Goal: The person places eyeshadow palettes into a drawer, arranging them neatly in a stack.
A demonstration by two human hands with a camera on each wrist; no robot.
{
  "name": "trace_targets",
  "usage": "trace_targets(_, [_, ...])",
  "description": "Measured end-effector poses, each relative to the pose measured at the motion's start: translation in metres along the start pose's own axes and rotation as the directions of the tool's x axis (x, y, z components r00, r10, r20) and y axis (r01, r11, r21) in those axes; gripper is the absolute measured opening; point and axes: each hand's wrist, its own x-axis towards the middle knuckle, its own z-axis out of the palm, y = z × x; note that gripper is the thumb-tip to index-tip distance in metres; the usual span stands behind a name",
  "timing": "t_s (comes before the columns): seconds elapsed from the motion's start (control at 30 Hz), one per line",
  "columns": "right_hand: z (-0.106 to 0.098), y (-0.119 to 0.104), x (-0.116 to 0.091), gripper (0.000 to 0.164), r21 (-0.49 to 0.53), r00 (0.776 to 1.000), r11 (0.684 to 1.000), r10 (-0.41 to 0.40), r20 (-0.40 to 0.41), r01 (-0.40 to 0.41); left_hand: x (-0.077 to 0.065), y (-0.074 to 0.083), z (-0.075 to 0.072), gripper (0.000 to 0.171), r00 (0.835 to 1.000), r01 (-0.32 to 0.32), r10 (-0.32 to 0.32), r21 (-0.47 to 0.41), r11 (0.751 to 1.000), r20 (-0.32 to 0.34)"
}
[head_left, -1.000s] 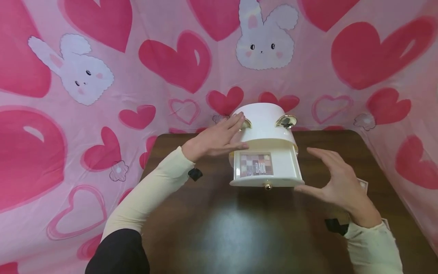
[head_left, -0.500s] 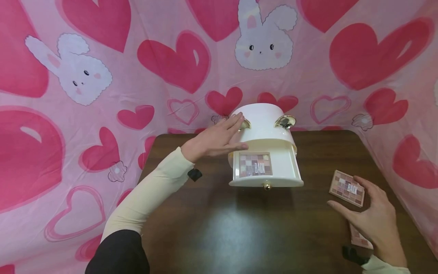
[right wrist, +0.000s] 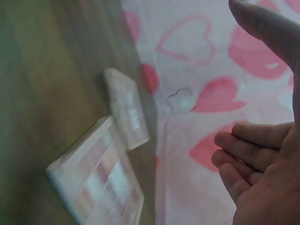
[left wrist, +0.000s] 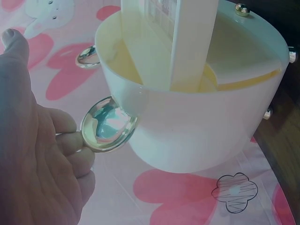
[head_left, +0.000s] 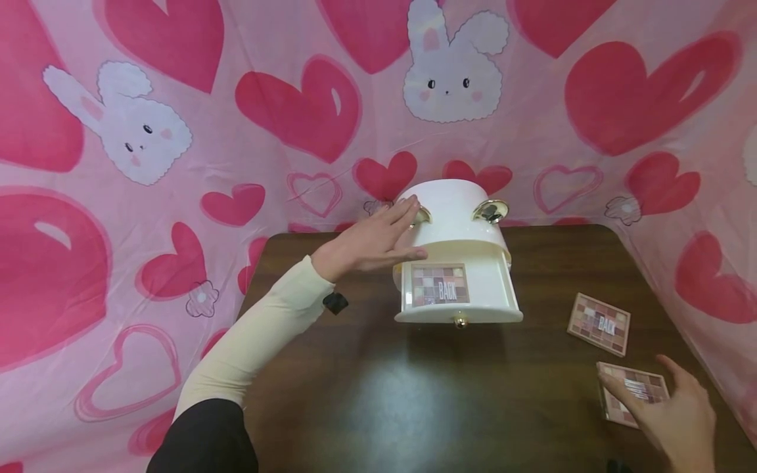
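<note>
A white rounded case point(head_left: 452, 210) with gold ear-like pieces stands at the back of the table, its drawer point(head_left: 492, 289) pulled out. An eyeshadow palette point(head_left: 439, 284) marked "BACK" lies in the drawer's left part. My left hand point(head_left: 378, 240), fingers extended, rests against the case's left side; in the left wrist view its fingertips are at the gold ear point(left wrist: 110, 124). My right hand point(head_left: 680, 410) hovers with thumb and fingers spread over the nearer palette point(head_left: 647, 387) on the right, holding nothing. Beyond it another palette point(head_left: 600, 324) lies flat.
The dark wooden table point(head_left: 378, 394) meets a pink cloth backdrop point(head_left: 331, 144) printed with hearts and rabbits behind and at both sides. The drawer's gold knob point(head_left: 460, 322) sticks out at the front.
My right hand has moved from beside the drawer to the right and nearer, past the farther palette to the nearer one. The left hand has kept its place.
</note>
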Motion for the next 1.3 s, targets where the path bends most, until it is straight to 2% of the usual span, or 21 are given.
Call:
trace_targets(0.27, [0.012, 0.027, -0.002, 0.101, -0.047, 0.994, 0.993, 0.106, 0.024, -0.105, 0.000, -0.001, 0.002, 0.100, 1.000, -0.003, 0.003, 0.003, 1.000, -0.006])
trace_targets(0.4, [0.017, 0.039, -0.003, 0.102, -0.060, 0.993, 0.991, 0.117, -0.018, -0.118, 0.000, -0.001, 0.002, 0.099, 1.000, -0.004, 0.004, 0.000, 1.000, -0.011])
trace_targets(0.53, [0.025, 0.054, -0.007, 0.096, -0.066, 0.993, 0.995, 0.074, -0.089, -0.080, 0.000, -0.001, 0.002, 0.099, 1.000, -0.005, 0.005, 0.004, 1.000, -0.011])
trace_targets(0.67, [0.033, 0.068, -0.013, 0.098, -0.074, 0.988, 0.993, 0.081, -0.131, -0.091, -0.001, -0.001, 0.002, 0.099, 1.000, -0.003, 0.003, 0.004, 1.000, -0.008])
trace_targets(0.83, [0.039, 0.072, -0.017, 0.116, -0.140, 0.977, 0.968, 0.202, -0.074, -0.210, -0.001, 0.000, 0.000, 0.100, 1.000, 0.003, -0.003, -0.001, 1.000, -0.001])
trace_targets(0.93, [0.041, 0.071, -0.019, 0.121, -0.177, 0.968, 0.951, 0.247, -0.049, -0.252, 0.000, 0.000, 0.000, 0.100, 1.000, 0.003, -0.003, 0.001, 1.000, 0.002])
trace_targets(1.0, [0.041, 0.070, -0.020, 0.121, -0.181, 0.968, 0.951, 0.245, -0.056, -0.251, 0.000, 0.000, 0.000, 0.100, 1.000, 0.002, -0.002, 0.001, 1.000, 0.002])
trace_targets(1.17, [0.044, 0.073, -0.024, 0.107, -0.199, 0.970, 0.953, 0.206, -0.126, -0.228, -0.001, 0.000, 0.001, 0.100, 1.000, -0.005, 0.005, 0.000, 1.000, -0.003])
trace_targets(1.3, [0.047, 0.076, -0.027, 0.104, -0.217, 0.966, 0.946, 0.208, -0.154, -0.239, -0.001, 0.000, 0.001, 0.099, 1.000, -0.007, 0.007, -0.004, 1.000, -0.004])
